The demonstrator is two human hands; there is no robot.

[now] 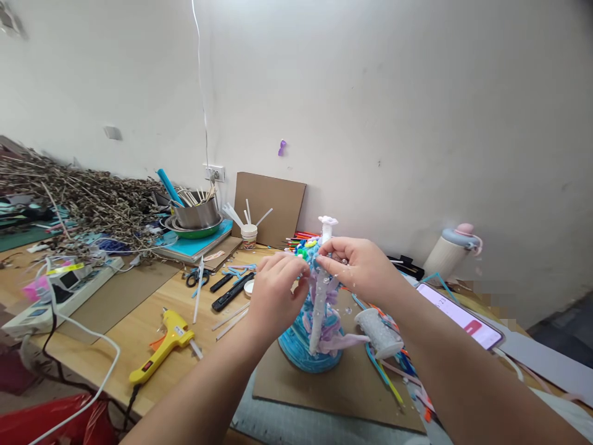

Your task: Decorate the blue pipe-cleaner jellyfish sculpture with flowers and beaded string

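Observation:
A craft piece of blue, white and lilac fuzzy stems [311, 352] stands upright on a brown board, a white flower-like tip at its top. My left hand [278, 290] is at its left side, fingers curled and thumb close to them; what they pinch, if anything, is hidden. On the upper right side, my right hand [354, 262] is closed in a pinch against the piece. A string of clear beads [348, 310] trails by its fingers and down the front. Just right of the base lies a spool of clear beads [378, 334].
The brown board [296, 389] lies under the piece. A yellow glue gun [169, 343], scissors [198, 276] and a black cutter [233, 292] are on the left. Colourful fuzzy stems [391, 383], a lit phone [458, 315] and a bottle [447, 253] are on the right.

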